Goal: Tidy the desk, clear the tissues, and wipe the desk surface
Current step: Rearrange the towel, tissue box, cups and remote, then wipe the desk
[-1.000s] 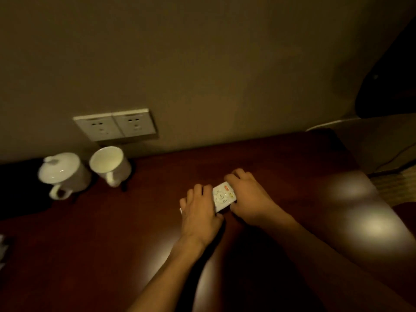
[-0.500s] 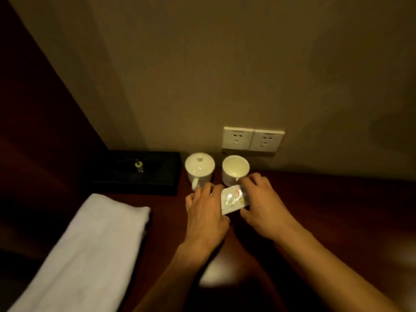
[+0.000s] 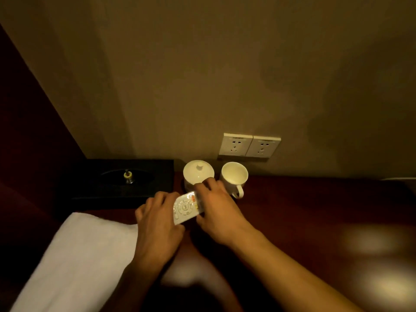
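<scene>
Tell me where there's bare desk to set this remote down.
Bare wood lies right of the open cup, from the wall along the desk. It is crowded left: lidded cup, black tray and white towel. Both hands, left and right, hold the remote.

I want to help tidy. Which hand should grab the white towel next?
Probably the left hand. It sits right beside the white towel, while the right hand is farther off, near the open cup. Both hands hold the remote, so the left must let go first.
</scene>
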`<state>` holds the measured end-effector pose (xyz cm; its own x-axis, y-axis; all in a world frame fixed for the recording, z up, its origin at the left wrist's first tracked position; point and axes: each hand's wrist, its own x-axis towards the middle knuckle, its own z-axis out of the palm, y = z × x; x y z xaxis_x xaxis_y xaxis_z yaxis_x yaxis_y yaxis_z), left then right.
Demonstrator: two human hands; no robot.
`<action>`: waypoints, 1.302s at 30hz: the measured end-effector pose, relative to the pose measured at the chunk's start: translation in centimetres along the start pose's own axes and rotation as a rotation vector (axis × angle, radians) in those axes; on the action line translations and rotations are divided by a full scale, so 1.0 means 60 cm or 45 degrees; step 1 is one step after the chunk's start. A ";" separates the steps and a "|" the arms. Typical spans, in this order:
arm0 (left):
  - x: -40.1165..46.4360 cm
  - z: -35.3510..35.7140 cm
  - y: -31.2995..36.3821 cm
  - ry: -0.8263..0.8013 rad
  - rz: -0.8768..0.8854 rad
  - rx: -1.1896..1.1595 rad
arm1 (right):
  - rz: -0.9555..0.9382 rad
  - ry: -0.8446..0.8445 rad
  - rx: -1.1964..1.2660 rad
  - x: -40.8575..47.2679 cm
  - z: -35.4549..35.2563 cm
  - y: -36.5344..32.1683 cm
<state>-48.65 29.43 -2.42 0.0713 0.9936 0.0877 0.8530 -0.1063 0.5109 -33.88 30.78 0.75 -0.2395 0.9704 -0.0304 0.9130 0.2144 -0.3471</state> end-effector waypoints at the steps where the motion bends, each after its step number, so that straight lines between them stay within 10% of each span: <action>1: 0.001 0.000 -0.002 -0.003 -0.005 0.000 | 0.001 0.002 0.005 0.002 0.001 -0.002; 39: 0.146 -0.080 -0.248 -0.140 -0.173 0.158 | -0.085 -0.110 0.144 0.203 0.133 -0.147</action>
<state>-63.20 39.55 -5.17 0.0011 0.9974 -0.0722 0.9151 0.0281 0.4021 -47.46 39.82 -4.04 -0.3304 0.9402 -0.0828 0.8523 0.2595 -0.4542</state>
